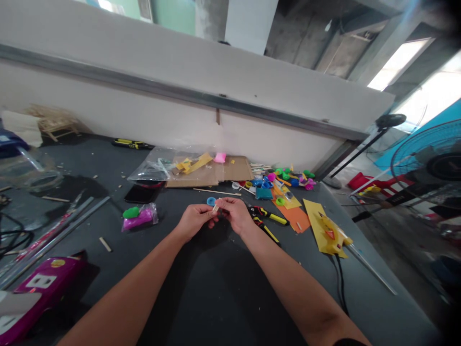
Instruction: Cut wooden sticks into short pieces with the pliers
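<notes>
The left hand (194, 221) and right hand (235, 215) pinch a small pale stick (215, 208) close together, maybe to keep it steady, near the middle of the dark surface (201, 307). A blue ring (211, 201) sits just past the fingers. Yellow pliers (268, 216) lie near the right hand. A glue gun (329, 234) lies toward the right edge.

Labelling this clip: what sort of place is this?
Probably a craft workshop: a hot glue gun, a wooden craft stick and piles of coloured plastic parts on a dark workbench.
</notes>
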`<state>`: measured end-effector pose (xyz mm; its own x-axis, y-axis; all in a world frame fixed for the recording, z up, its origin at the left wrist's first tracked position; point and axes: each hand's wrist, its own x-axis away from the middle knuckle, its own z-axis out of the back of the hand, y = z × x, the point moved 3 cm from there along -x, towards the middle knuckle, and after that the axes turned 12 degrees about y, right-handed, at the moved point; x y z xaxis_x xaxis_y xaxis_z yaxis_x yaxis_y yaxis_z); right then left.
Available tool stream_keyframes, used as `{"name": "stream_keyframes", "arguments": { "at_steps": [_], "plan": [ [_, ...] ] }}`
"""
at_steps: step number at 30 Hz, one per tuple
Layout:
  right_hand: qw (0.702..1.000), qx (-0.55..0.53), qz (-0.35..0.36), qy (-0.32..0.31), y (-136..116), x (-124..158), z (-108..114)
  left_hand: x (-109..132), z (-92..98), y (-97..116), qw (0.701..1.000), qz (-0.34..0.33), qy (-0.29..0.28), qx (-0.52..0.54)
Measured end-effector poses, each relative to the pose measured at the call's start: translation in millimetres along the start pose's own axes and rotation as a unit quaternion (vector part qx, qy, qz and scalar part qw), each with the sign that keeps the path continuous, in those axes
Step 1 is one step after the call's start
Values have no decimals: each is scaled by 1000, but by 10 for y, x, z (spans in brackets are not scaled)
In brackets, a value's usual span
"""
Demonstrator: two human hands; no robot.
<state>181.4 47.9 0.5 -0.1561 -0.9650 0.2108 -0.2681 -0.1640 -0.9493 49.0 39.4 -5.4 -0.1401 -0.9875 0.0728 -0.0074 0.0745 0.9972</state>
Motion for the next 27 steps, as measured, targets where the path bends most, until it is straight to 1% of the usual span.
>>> {"name": "stream_keyframes", "arguments": {
  "at_steps": [2, 5, 7, 9, 11, 18, 20, 22, 24, 27],
  "plan": [
    [993, 78, 84, 12, -60, -6, 19, -9, -11, -9, 1000, -1, -13, -13],
    [965, 188, 182, 33, -116, 29, 21, -20, -22, -18, 999, -2, -26, -32],
    [943, 237, 227, 60, -132, 73, 14, -25, -19, -22, 999, -4, -17, -35],
    [923, 264, 266, 81, -144, 122, 1, -28, -13, -27, 999, -8, -7, -34],
    [914, 274, 286, 84, -148, 158, -11, -29, -7, -34, 999, -14, 3, -37],
    [915, 256, 304, 68, -184, 196, -7, -28, -3, -28, 998, -40, 15, -52],
    [923, 241, 292, 66, -194, 190, -10, -23, -7, -7, 998, -42, 17, -52],
    [948, 199, 245, 49, -184, 166, -18, -12, -7, 25, 998, -40, 17, -53],
    [975, 136, 177, 24, -160, 129, -27, 2, -3, 55, 998, -31, 6, -47],
    [993, 57, 100, 7, -125, 73, -23, 26, 4, 67, 999, 10, -33, -6]
  ]
}}
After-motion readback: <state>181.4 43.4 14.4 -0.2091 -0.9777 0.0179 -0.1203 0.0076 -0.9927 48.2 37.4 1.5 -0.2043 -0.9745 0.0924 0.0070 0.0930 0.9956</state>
